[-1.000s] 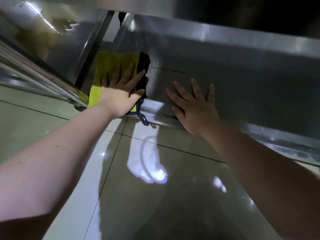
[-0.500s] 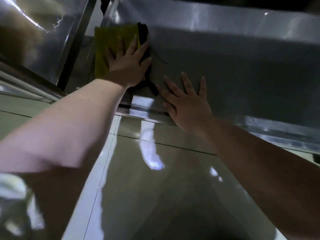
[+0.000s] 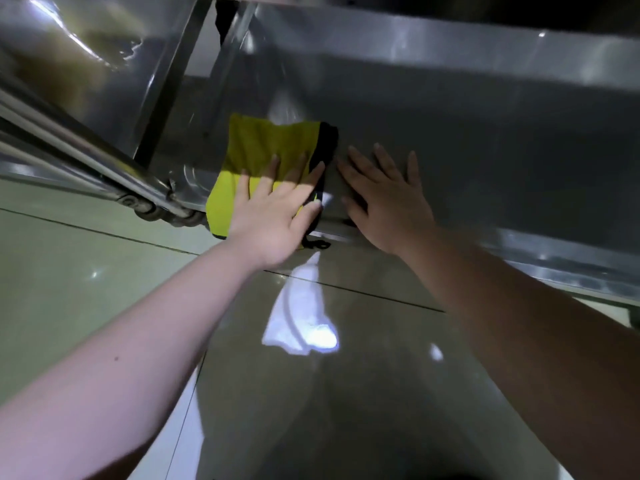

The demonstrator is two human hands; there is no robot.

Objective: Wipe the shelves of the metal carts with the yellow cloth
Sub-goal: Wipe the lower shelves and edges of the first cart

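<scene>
**A:** Where is the cloth sitting?

**B:** The yellow cloth (image 3: pixel 256 147) lies at the front left corner of the low shelf (image 3: pixel 485 161). The left hand (image 3: pixel 273 216) is on top of it, fingers straight and spread, pressing rather than gripping. The near part of the cloth hangs over the shelf's front lip.

**A:** And the other one?

**B:** The right hand (image 3: pixel 388 202) lies flat on bare metal just beside it, fingers splayed, holding nothing. The hands are close but not touching.

**A:** What could go wrong?

**B:** With only a flat palm on it, the cloth could bunch up or slip out on a hard push. The overhanging part might then drag it down onto the floor (image 3: pixel 86 271). The black loop (image 3: pixel 317 243) dangling below the lip could also catch on that edge.

**A:** Anything else?

**B:** I can't see wheels under this shelf. If the cart has them, weight leaned through the right hand could roll it on those glossy tiles. The strip between the cloth and the upright post (image 3: pixel 166 81) could easily be missed too.
</scene>
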